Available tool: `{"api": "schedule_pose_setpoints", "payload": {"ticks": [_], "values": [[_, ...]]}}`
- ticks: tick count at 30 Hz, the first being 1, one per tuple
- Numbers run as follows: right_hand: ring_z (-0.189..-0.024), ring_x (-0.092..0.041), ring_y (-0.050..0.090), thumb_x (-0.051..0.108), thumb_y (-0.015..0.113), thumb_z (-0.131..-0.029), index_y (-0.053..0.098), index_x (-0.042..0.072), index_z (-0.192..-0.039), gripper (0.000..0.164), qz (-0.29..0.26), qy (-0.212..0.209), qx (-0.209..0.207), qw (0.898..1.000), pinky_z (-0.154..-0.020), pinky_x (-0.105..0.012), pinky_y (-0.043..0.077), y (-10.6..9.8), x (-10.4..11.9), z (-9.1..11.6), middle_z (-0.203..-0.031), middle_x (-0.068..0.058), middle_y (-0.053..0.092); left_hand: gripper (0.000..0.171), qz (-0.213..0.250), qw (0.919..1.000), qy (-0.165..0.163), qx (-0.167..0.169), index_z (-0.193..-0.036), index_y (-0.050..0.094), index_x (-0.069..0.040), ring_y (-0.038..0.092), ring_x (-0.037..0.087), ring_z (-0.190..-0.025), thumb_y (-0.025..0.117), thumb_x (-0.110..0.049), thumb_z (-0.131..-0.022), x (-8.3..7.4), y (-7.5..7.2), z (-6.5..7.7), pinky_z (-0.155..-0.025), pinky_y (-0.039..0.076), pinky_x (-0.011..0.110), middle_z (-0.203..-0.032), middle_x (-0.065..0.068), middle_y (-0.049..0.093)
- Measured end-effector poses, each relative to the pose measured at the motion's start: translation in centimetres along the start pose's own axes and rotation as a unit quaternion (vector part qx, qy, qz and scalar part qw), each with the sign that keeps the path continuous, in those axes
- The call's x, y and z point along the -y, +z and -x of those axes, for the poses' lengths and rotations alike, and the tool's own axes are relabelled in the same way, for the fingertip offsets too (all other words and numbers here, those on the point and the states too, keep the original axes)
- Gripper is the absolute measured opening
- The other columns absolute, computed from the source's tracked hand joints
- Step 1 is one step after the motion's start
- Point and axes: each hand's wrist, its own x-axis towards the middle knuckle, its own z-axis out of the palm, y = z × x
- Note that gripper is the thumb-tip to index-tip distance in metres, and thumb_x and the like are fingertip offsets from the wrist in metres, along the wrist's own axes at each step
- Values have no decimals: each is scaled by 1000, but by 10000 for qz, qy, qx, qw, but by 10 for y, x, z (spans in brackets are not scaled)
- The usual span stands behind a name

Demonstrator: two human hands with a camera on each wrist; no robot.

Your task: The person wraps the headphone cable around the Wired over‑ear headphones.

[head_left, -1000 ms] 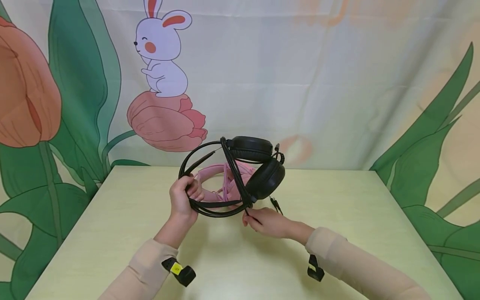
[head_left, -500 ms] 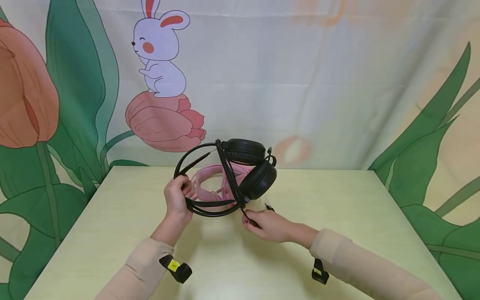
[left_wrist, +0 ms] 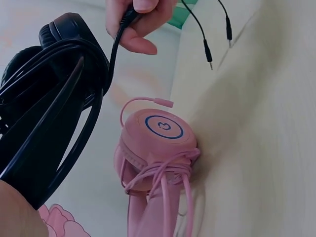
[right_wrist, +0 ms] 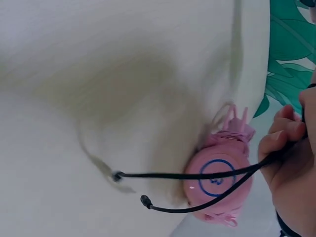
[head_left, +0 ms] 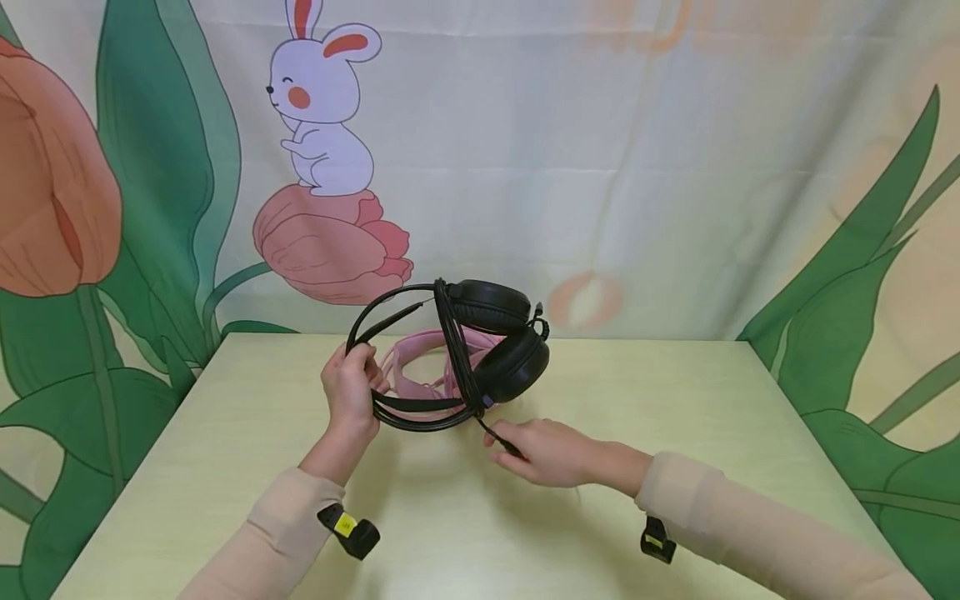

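Observation:
In the head view my left hand (head_left: 351, 387) grips the headband of black headphones (head_left: 513, 367), which hang above the table. Their black cable (head_left: 459, 350) is wound in several turns round the headband near the ear cups. To the right, my right hand (head_left: 551, 452) pinches the cable's loose end at a thick black joint. Past that joint the cable splits into two thin leads, whose plugs (left_wrist: 208, 52) dangle in the left wrist view. Behind the black pair, pink headphones (left_wrist: 158, 133) stand on the table, with their cable wound round them and a thin microphone arm showing.
The pale wooden table (head_left: 675, 400) reaches back to a curtain (head_left: 675, 208) printed with a rabbit, tulips and green leaves. Black wrist cameras (head_left: 350, 532) are strapped to both sleeves.
Both hands shift slightly: the left hand moves left with the black headphones, the right hand right and down. More cable shows between the right hand and the headphones.

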Motion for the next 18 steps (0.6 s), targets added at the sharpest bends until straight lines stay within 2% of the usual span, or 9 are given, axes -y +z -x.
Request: {"api": "schedule_pose_setpoints", "payload": {"ticks": [4,9,13,18], "values": [[-48,1,35,25,47,-95,51,9,-119,28,209,1,51,9998,-47,-15,32,-8,7,3,-60,11,44,20,-343,9989,256,-167,-63,42,-9,28,7,-39,46,-4,-83,-3,2,2,-39,25,20,-46,-5,32],[-48,-2,39,20,46,-95,47,6,-127,34,801,-51,34,9968,-47,-17,36,-19,10,8,-63,9,48,19,-973,9921,586,-529,-64,43,-9,31,6,-37,49,-6,-81,-7,5,2,-38,28,19,-44,-6,34],[-44,-3,30,21,48,-94,47,13,-129,36,1367,-28,-42,9906,-40,-19,26,-30,13,10,-55,11,38,18,-1151,9901,500,-623,-65,43,-9,33,6,-36,50,-7,-81,-8,6,2,-38,30,20,-43,-7,34],[-40,-4,17,23,52,-92,45,21,-132,40,2313,-326,-276,9719,-37,-18,14,-41,15,11,-48,11,29,16,-1391,9866,466,-714,-66,44,-9,35,7,-36,51,-8,-80,-8,6,2,-38,33,20,-44,-7,36]]}}
